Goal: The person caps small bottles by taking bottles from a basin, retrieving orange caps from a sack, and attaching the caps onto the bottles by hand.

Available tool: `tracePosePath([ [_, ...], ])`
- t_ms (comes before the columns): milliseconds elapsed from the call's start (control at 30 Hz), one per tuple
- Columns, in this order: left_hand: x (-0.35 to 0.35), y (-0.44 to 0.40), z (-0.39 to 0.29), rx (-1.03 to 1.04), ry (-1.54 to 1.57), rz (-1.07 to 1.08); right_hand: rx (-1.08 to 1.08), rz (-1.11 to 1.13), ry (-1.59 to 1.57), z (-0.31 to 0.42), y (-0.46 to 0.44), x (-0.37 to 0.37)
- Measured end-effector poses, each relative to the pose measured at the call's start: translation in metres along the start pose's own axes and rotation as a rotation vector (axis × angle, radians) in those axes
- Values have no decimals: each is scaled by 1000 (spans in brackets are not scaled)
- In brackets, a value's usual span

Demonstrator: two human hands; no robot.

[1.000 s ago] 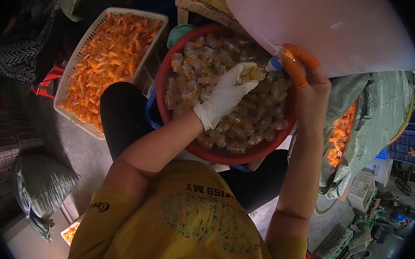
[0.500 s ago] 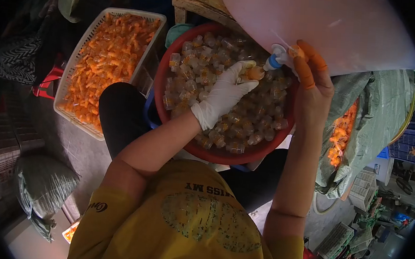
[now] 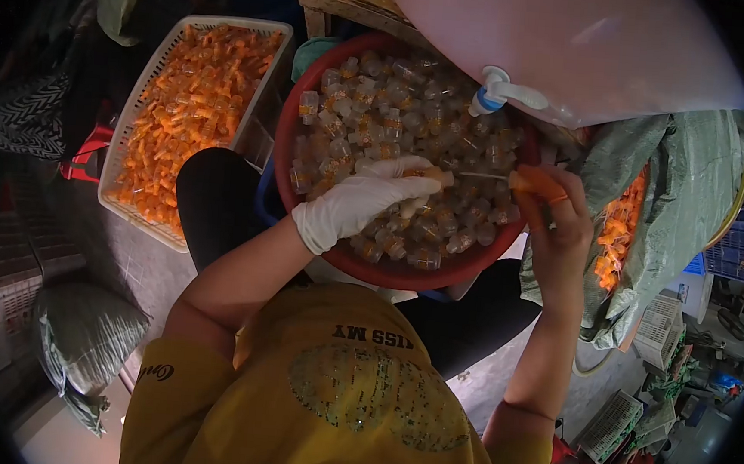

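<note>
My left hand (image 3: 361,201), in a white glove, is closed around a small bottle (image 3: 434,176) over the red tub (image 3: 288,131). The bottle lies tilted with its mouth toward the right. From that mouth a thin pale wand (image 3: 482,175) runs across to my right hand (image 3: 559,211), which pinches its far end; whether a cap sits there is hidden by the fingers. Orange covers sheath some right fingertips. Many small clear bottles (image 3: 432,115) with orange-yellow labels fill the tub. Above them is a white tap (image 3: 494,92) with a blue ring, its lever pointing right.
A large translucent container (image 3: 575,48) bulges in at the top right, behind the tap. At left stands a cream crate (image 3: 130,112) heaped with orange-capped pieces. A green woven sack (image 3: 667,201) holding orange parts lies right. A wooden bench (image 3: 345,6) is behind the tub.
My right hand has left the tap and moved down, now holding the wand. My left hand has drawn the bottle left and down, away from the tap. The tap lever has come into view.
</note>
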State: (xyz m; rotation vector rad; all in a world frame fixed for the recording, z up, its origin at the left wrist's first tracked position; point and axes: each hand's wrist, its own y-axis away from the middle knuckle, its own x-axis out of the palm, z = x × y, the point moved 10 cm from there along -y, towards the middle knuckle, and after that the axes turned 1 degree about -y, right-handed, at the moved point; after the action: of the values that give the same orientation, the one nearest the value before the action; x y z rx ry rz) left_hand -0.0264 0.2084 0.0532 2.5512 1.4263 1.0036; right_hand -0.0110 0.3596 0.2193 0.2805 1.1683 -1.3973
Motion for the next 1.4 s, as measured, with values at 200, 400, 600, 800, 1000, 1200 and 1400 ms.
tracePosePath([
  [200, 46, 26, -2, -89, 147, 358, -116, 224, -374, 34, 6, 13],
  [400, 72, 35, -7, 3, 14, 370, 12, 315, -434, 21, 18, 22],
  [600, 98, 78, -68, 1211, -1533, -295, 913, 402, -1262, -38, 84, 80],
  [800, 65, 71, -55, 1136, -1577, -250, 811, 326, -855, -51, 85, 68],
  [1000, -91, 134, -140, 1116, -1050, -1061, 738, -434, -485, -181, 100, -88],
  [1200, -66, 60, -92, 736, -1153, -559, 532, -24, 830, -242, 128, -109],
  [1400, 67, -27, 55, 650, -2034, 95, 302, -27, 996, -242, 133, -94],
])
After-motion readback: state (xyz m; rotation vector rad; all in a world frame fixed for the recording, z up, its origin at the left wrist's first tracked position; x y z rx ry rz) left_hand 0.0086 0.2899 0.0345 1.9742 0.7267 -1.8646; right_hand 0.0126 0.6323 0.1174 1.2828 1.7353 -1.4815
